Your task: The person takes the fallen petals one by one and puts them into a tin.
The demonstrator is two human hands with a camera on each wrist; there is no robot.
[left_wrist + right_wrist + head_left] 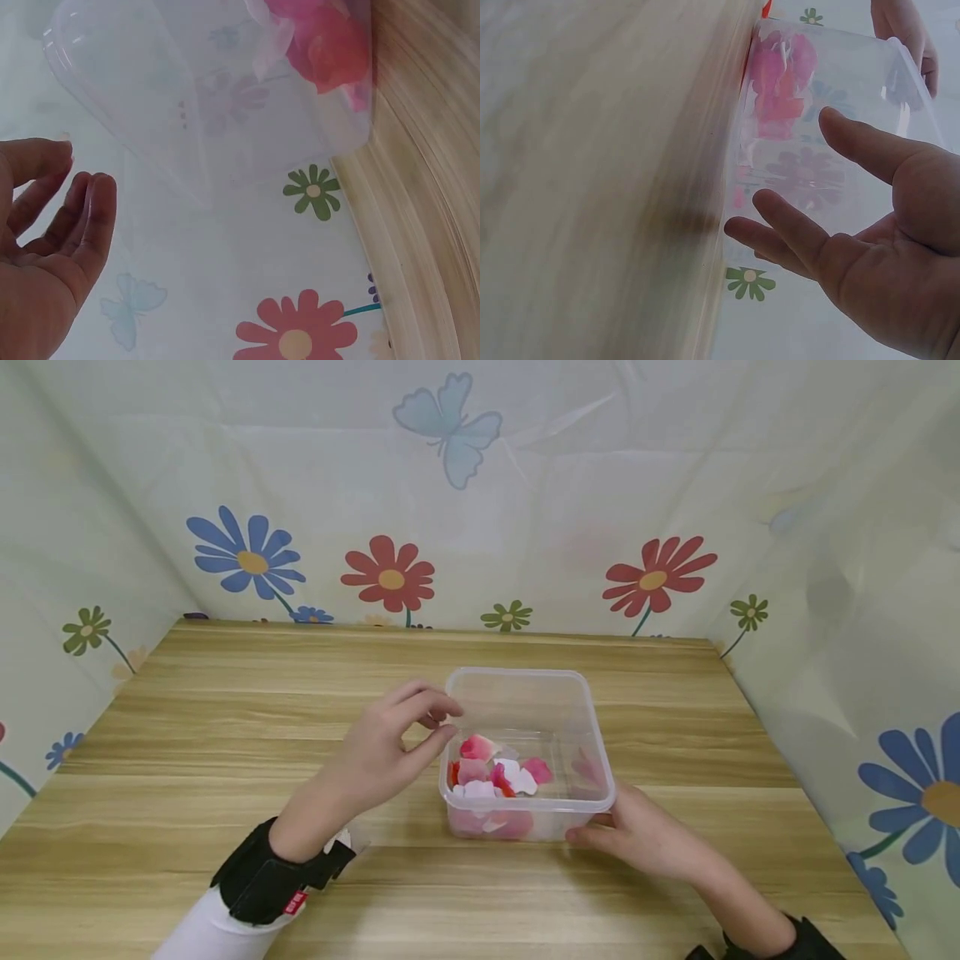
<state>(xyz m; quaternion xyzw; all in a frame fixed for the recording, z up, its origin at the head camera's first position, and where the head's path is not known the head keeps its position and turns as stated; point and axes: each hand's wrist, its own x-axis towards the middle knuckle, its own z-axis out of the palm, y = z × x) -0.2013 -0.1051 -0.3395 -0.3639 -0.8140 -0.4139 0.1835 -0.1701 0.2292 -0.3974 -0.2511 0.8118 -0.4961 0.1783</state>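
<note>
Left grip (390, 743) loosely spread, empty, hovering just beside box (525, 693) left rim. Right grip (637, 835) spread, fingers touching box near-right corner. Box mid-counter (225, 710), pink, red and white petals (495, 772) inside at near-left.

Clear box (528, 693) holds pink, white, perhaps red petals (491, 772); light-wood table (225, 710); flower-print backdrop (390, 575).

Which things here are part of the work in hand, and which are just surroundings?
In use: clear plastic box; pink, red and white petals inside it; left hand above its rim; right hand at its near corner.

Surroundings: wooden table; flowered backdrop.
</note>
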